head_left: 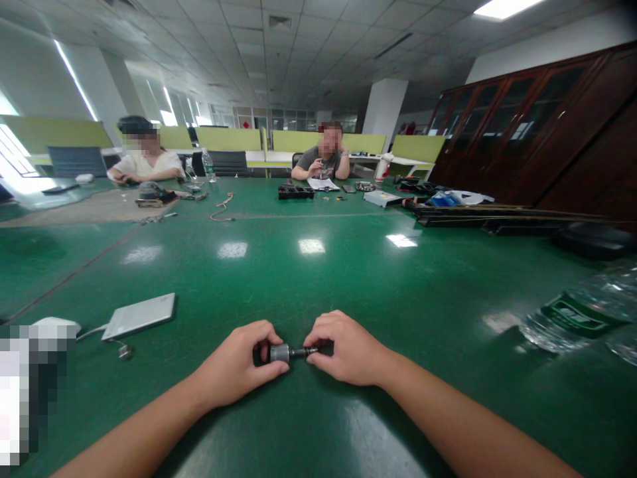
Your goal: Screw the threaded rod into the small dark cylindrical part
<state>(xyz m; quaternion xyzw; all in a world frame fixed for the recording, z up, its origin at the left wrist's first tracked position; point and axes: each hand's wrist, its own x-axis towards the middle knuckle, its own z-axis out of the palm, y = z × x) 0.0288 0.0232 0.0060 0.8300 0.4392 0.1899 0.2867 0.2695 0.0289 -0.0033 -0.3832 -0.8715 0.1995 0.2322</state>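
Observation:
Low over the green table (269, 265), my left hand (233, 364) pinches a short grey metal cylinder (279, 353) between thumb and fingers. A thin dark metal shaft (297, 353) sticks out of the cylinder's right side, in line with it. The fingertips of my right hand (348, 348) are closed on the far end of that shaft, which looks ridged or coiled there. The part lies about level between my hands. Its exact kind cannot be made out, and my fingers cover both of its ends.
To the left lie a white flat box with a cable (142, 317) and a small metal piece (124, 350). Clear water bottles (572, 322) stand at right. Long dark bars (468, 216) and a black tray (296, 192) lie farther back. Two people sit across the table.

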